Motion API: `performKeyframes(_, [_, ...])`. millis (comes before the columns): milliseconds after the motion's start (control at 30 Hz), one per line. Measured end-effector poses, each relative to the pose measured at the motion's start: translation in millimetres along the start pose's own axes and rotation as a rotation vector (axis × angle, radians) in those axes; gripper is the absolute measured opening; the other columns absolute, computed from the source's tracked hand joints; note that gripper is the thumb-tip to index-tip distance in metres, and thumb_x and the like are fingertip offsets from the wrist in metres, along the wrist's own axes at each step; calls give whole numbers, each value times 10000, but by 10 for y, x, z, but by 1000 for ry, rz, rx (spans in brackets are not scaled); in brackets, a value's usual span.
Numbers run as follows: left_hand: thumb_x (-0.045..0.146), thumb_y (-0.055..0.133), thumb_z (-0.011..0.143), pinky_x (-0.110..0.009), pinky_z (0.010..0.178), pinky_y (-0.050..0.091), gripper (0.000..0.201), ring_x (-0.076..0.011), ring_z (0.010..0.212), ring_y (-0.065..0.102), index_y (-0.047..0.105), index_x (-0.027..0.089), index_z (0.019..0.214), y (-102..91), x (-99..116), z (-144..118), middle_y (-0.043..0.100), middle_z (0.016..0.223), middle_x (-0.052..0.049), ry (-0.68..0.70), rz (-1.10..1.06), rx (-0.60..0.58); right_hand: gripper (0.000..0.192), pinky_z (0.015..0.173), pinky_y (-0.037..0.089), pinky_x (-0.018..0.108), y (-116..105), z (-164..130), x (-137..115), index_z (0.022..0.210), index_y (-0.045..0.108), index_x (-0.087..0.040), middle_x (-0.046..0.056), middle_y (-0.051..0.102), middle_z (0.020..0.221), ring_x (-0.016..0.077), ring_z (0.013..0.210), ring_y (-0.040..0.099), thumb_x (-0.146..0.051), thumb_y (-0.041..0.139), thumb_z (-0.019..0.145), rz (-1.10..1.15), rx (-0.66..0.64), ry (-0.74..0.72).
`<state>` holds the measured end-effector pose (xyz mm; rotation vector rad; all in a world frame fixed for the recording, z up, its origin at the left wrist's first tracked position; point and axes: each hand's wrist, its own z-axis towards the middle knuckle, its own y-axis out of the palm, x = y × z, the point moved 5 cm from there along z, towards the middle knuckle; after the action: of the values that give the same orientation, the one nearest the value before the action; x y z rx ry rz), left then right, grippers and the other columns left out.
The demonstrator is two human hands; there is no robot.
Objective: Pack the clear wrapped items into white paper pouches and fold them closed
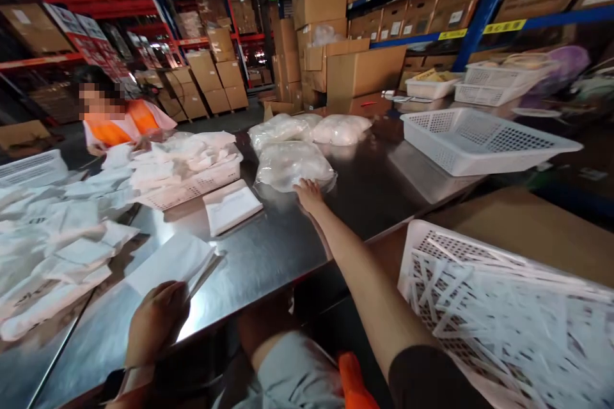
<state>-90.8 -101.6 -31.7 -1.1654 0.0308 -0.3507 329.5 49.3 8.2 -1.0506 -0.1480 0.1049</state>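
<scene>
My right hand (pixel 309 195) reaches far across the steel table (pixel 268 255) and rests on the near edge of a clear plastic bag of white items (pixel 292 165). Whether its fingers grip the bag I cannot tell. My left hand (pixel 156 323) stays near the table's front edge, fingers closed on a stack of flat white packets (pixel 167 262). Another small stack of white packets (pixel 231 204) lies between my two hands. Two more filled clear bags (pixel 311 128) lie farther back.
A white basket of packets (pixel 192 186) and loose white packets (pixel 52 249) cover the left. A person in an orange vest (pixel 119 121) works across the table. An empty white basket (pixel 480 140) sits right; a full white basket (pixel 503 319) stands lower right. Cardboard boxes (pixel 359 70) fill the shelves.
</scene>
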Motion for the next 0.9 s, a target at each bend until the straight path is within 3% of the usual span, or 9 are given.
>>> performKeyframes(100, [327,481,834,-354,728,533,262,-252,858,652,661,196,971,-6,-10,-5,676,1004,-94,23,57,26,167,833,515,353,18,38,17,1054,615,-124,70,605,1134,143,952,593,-229,550,943,13,-35,21])
performKeyframes(200, [260,403,888,-378,741,535,296,-255,857,650,674,184,979,-123,131,-65,692,985,-99,36,108,155,187,844,510,352,51,68,42,1060,605,-109,75,597,1140,139,964,587,-244,532,954,30,-65,72])
performKeyframes(267, [214,382,908,-380,758,537,309,-237,851,648,683,189,979,-203,360,-118,701,981,-89,100,92,220,171,845,515,354,48,89,104,1024,618,-133,66,613,1110,147,965,594,-265,537,952,42,-81,128])
performKeyframes(400, [113,400,903,-342,780,547,314,-207,885,637,687,183,1010,-259,945,-113,693,1006,-85,255,-35,237,197,835,519,366,-52,134,353,1013,618,-135,59,635,1050,167,956,610,-300,526,957,56,-116,245])
performKeyframes(533, [22,418,839,-313,733,557,360,-197,819,638,706,197,967,-127,1310,51,697,970,-68,305,-100,68,258,796,518,351,-158,22,493,992,623,-136,43,654,958,152,858,626,-367,514,960,77,-197,253])
performKeyframes(633, [-6,414,835,-270,754,553,393,-170,843,646,700,217,987,-19,1425,96,696,980,-35,300,-305,-72,277,683,489,297,-191,-239,387,873,644,-150,17,663,805,136,716,619,-378,510,956,91,-281,177])
performKeyframes(733, [23,417,885,-242,788,535,356,-143,883,631,681,219,1021,26,1523,57,683,1013,-29,343,-445,-131,376,570,388,269,-281,-489,223,782,659,-191,37,690,790,161,673,626,-383,409,987,74,-275,121])
performKeyframes(900, [56,523,863,-348,764,517,204,-211,866,594,664,188,929,147,1487,70,655,1007,-70,315,-77,-152,520,569,320,299,-465,-693,-101,682,635,-200,71,671,702,192,665,620,-432,301,1006,31,-149,-20])
